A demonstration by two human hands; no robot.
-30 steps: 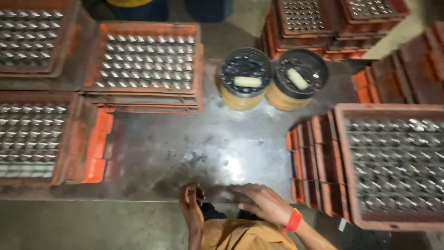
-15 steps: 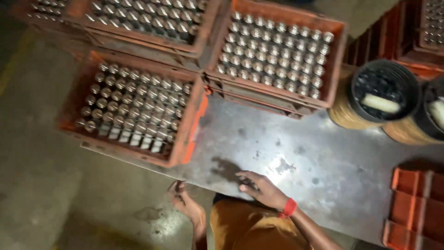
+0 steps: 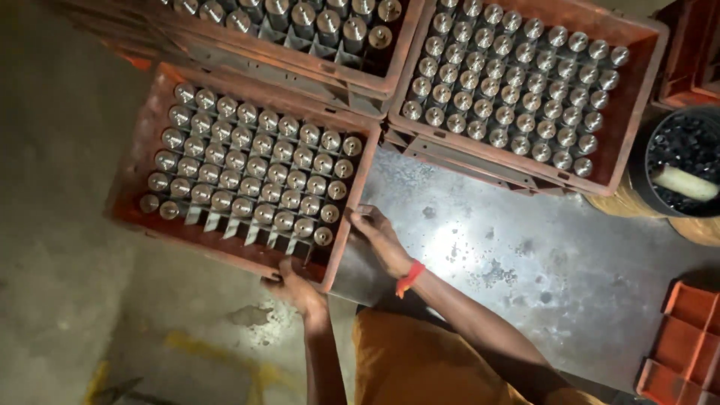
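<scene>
Gripping the near edge of an orange-red plastic crate (image 3: 127,180), the left hand (image 3: 296,289) has its fingers curled over the rim at the crate's near right corner, thumb side hidden beneath the lip. The right hand (image 3: 382,240) rests against the same crate's right wall, fingers bent around the upper rim just beside the last row of parts; a red band sits on that wrist. Both hands are clenched on the crate.

The crate hangs partly over the left edge of a steel table (image 3: 525,255), its near left portion out above the concrete floor (image 3: 60,300). It is filled with upright silver cylindrical parts (image 3: 247,172) set in a grid divider; a few cells along the near row stand vacant, showing bare divider slats.

A second crate (image 3: 637,97) of like parts sits at the table's far edge, just beside the first and touching or nearly touching its far right corner. A third crate (image 3: 300,56) lies beyond, at the far left. At the table's right edge stands a black round container (image 3: 645,176) holding dark small pieces and a pale cylindrical piece (image 3: 686,182). Orange crates (image 3: 679,337) are stacked at the near right corner.
</scene>
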